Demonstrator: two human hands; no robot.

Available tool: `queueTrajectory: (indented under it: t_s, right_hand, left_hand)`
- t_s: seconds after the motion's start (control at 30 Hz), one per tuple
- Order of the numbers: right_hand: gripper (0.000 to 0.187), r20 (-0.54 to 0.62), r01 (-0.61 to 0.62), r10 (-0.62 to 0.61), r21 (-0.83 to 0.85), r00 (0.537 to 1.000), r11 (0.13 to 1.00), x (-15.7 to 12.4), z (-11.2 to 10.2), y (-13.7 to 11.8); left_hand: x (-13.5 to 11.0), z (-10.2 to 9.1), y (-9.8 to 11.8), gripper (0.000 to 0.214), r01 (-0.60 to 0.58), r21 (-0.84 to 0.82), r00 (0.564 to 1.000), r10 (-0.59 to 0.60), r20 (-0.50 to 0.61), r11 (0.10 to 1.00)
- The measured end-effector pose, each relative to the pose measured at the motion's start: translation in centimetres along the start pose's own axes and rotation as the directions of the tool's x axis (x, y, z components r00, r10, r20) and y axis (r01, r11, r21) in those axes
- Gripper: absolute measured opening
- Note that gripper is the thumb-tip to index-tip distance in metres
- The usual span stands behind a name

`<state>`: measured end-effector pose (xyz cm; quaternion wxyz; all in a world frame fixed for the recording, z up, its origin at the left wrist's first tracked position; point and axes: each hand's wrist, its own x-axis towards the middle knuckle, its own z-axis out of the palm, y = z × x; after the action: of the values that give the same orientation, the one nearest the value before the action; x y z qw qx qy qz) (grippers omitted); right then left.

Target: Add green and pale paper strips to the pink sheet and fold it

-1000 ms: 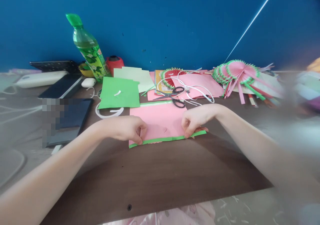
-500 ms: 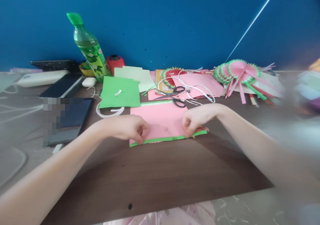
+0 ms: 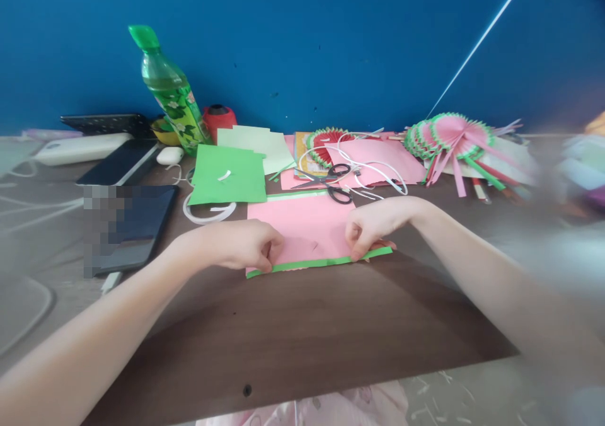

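A pink paper sheet (image 3: pixel 305 224) with a green strip along its near edge lies flat on the dark wooden table (image 3: pixel 293 331). My left hand (image 3: pixel 246 244) is closed in a pinch on the sheet's near left edge. My right hand (image 3: pixel 371 224) is closed the same way on the near right edge. Both hands rest low on the table, about a sheet's width apart.
Black-handled scissors (image 3: pixel 333 185) and white strips lie behind the sheet. Green paper (image 3: pixel 229 175) sits to the back left, next to a green bottle (image 3: pixel 172 95) and a red object (image 3: pixel 218 118). Pink-green paper fans (image 3: pixel 449 137) are back right. Dark tablets (image 3: pixel 130 221) lie left.
Nothing has visibly changed apart from a very slight shift of the camera view; both hands stay pinched on the sheet's near edge.
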<state>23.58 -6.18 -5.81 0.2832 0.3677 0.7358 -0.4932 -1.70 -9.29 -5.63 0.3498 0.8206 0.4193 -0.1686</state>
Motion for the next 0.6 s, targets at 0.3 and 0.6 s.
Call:
queueTrajectory:
  t_s: [0.3,0.6]
  right_hand:
    - [0.034,-0.017,-0.009,0.009,-0.009,1.0,1.0,-0.12,0.15,-0.33]
    - [0.044,-0.011,-0.01,0.009,-0.013,1.0,1.0,-0.18,0.12,-0.32]
  left_hand:
    - [-0.12,-0.08,-0.07,0.004,-0.075,0.0,0.997,0.075,-0.007,0.997]
    - [-0.13,-0.1,-0.41,0.004,-0.092,0.022,0.996,0.092,0.004,0.996]
